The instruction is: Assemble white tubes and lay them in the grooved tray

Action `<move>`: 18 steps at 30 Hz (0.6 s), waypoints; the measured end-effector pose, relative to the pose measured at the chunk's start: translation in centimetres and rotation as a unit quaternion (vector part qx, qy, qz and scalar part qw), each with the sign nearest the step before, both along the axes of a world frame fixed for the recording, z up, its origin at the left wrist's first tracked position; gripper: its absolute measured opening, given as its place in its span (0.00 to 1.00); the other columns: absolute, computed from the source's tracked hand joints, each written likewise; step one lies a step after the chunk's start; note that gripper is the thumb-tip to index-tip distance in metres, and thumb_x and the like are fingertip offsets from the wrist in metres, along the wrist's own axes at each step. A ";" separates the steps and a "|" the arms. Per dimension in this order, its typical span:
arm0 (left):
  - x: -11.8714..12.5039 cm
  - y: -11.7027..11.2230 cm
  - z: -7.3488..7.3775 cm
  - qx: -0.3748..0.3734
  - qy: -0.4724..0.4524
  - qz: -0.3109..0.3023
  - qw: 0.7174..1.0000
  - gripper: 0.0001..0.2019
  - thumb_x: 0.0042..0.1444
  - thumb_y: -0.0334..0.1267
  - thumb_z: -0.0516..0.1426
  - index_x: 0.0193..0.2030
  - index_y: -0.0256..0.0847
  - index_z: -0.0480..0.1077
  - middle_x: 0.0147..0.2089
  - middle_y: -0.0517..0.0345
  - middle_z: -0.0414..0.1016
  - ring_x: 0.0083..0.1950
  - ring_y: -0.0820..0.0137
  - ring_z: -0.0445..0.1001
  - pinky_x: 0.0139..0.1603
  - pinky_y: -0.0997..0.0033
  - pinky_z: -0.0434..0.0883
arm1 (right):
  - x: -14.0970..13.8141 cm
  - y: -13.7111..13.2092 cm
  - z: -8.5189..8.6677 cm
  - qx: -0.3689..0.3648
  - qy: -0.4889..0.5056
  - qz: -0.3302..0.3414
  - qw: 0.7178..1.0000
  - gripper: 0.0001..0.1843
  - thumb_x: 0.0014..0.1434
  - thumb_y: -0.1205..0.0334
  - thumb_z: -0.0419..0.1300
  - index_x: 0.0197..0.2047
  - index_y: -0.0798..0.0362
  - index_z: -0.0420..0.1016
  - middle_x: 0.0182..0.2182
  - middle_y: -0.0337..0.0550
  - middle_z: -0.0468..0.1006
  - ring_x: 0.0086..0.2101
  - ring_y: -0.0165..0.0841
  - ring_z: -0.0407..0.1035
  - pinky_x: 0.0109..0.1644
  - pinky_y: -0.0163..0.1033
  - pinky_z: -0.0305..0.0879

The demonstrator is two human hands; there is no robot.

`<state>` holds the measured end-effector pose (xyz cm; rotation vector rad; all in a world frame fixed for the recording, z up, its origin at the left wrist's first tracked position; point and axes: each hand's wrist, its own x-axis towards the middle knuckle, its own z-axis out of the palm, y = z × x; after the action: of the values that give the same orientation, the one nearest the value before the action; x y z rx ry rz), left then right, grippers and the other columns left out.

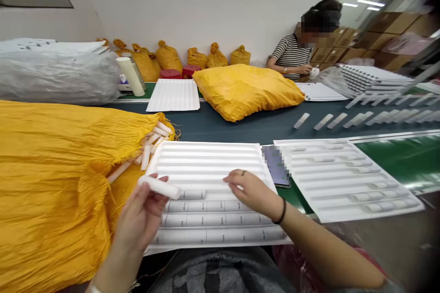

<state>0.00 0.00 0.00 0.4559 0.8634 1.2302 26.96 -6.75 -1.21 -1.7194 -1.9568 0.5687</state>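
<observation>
My left hand [146, 213] grips a short white plastic tube [160, 187] between thumb and fingers, tilted above the left part of a white ridged tray [206, 151]. The tray's near grooves hold rows of white tubes with small dark print [213, 219]; the far grooves show bare. Over the middle of this tray hovers my right hand [252, 192], fingers loosely bent and slightly apart, with nothing visible in them. Left of the tray, more white tubes [146, 153] spill from the mouth of a large yellow woven sack [62, 160].
Right of the tray lie a phone [277, 165] and a second tray [330, 187] with a few tubes. Beyond runs a dark conveyor belt [185, 123] bearing tubes on the right and a full yellow sack [247, 89]. A co-worker [292, 55] stands across the belt.
</observation>
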 end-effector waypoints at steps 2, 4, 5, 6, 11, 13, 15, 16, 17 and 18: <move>1.4 0.2 1.0 -0.071 -0.061 -0.015 0.996 0.10 0.62 0.29 0.50 0.39 0.35 0.73 0.34 0.53 0.79 0.34 0.72 0.78 0.29 0.81 0.77 | -4.0 2.2 -0.3 -0.016 -0.068 0.108 0.992 0.15 0.61 0.66 0.51 0.46 0.53 0.77 0.42 0.49 0.77 0.43 0.37 0.70 0.50 0.41 0.63; 2.4 0.1 1.9 -0.102 -0.105 -0.034 0.989 0.13 0.64 0.28 0.45 0.40 0.33 0.72 0.35 0.51 0.79 0.35 0.72 0.78 0.29 0.80 0.77 | -6.8 4.1 -0.6 -0.049 -0.119 0.140 0.982 0.11 0.58 0.66 0.56 0.38 0.58 0.79 0.36 0.52 0.77 0.38 0.39 0.71 0.46 0.42 0.64; 2.6 0.1 2.2 -0.110 -0.122 -0.042 0.986 0.14 0.65 0.29 0.45 0.40 0.32 0.71 0.35 0.50 0.78 0.35 0.72 0.79 0.30 0.80 0.77 | -7.7 4.8 -0.7 -0.060 -0.131 0.144 0.979 0.08 0.55 0.66 0.58 0.33 0.59 0.79 0.33 0.53 0.77 0.36 0.40 0.71 0.43 0.42 0.65; 2.7 0.0 2.5 -0.117 -0.135 -0.051 0.983 0.14 0.65 0.30 0.45 0.40 0.32 0.71 0.35 0.49 0.78 0.36 0.72 0.78 0.31 0.80 0.77 | -8.3 5.2 -0.7 -0.064 -0.134 0.143 0.978 0.06 0.51 0.67 0.60 0.29 0.60 0.78 0.31 0.54 0.77 0.35 0.41 0.71 0.42 0.43 0.65; 1.7 -0.4 2.2 -0.092 -0.148 -0.046 0.984 0.10 0.61 0.24 0.49 0.40 0.33 0.71 0.37 0.51 0.78 0.39 0.71 0.78 0.35 0.78 0.78 | -7.4 4.9 0.2 -0.033 -0.097 0.091 0.991 0.08 0.51 0.65 0.59 0.36 0.58 0.73 0.34 0.52 0.76 0.35 0.40 0.70 0.40 0.42 0.65; 1.4 -0.5 1.8 -0.059 -0.135 -0.040 0.988 0.09 0.56 0.21 0.53 0.38 0.35 0.71 0.37 0.54 0.78 0.38 0.72 0.78 0.37 0.78 0.78 | -6.4 4.1 0.8 -0.040 0.025 0.069 0.997 0.11 0.58 0.62 0.53 0.43 0.56 0.70 0.34 0.48 0.75 0.33 0.35 0.70 0.37 0.39 0.66; 1.4 -0.7 1.5 -0.027 -0.119 -0.057 0.991 0.10 0.51 0.20 0.58 0.37 0.37 0.70 0.37 0.56 0.78 0.37 0.73 0.78 0.40 0.78 0.77 | -5.4 3.4 1.5 -0.069 0.232 0.079 0.967 0.14 0.63 0.58 0.49 0.48 0.55 0.67 0.30 0.44 0.74 0.29 0.32 0.70 0.33 0.37 0.67; 1.5 -0.8 1.3 -0.011 -0.106 -0.073 0.992 0.11 0.49 0.21 0.60 0.37 0.38 0.69 0.36 0.57 0.78 0.38 0.74 0.77 0.41 0.79 0.76 | -5.0 3.1 1.9 -0.078 0.327 0.089 0.938 0.15 0.64 0.56 0.48 0.49 0.54 0.66 0.29 0.42 0.73 0.28 0.31 0.70 0.32 0.37 0.68; 1.6 -0.9 1.3 0.008 -0.087 -0.093 0.992 0.12 0.47 0.23 0.62 0.36 0.39 0.68 0.36 0.58 0.77 0.38 0.75 0.77 0.42 0.79 0.75 | -4.6 2.8 2.3 -0.073 0.389 0.093 0.914 0.16 0.65 0.55 0.48 0.50 0.53 0.66 0.28 0.42 0.73 0.27 0.31 0.69 0.32 0.38 0.68; 1.7 -1.0 1.3 0.031 -0.059 -0.109 0.992 0.12 0.46 0.25 0.64 0.34 0.40 0.67 0.36 0.60 0.77 0.38 0.75 0.77 0.42 0.79 0.75 | -4.2 2.5 2.7 -0.050 0.403 0.093 0.909 0.16 0.64 0.55 0.50 0.51 0.51 0.67 0.30 0.42 0.73 0.28 0.31 0.69 0.33 0.39 0.69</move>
<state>1.72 -0.98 1.27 0.5086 0.6567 1.0728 22.73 -4.23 1.47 -1.0674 -1.4873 1.2315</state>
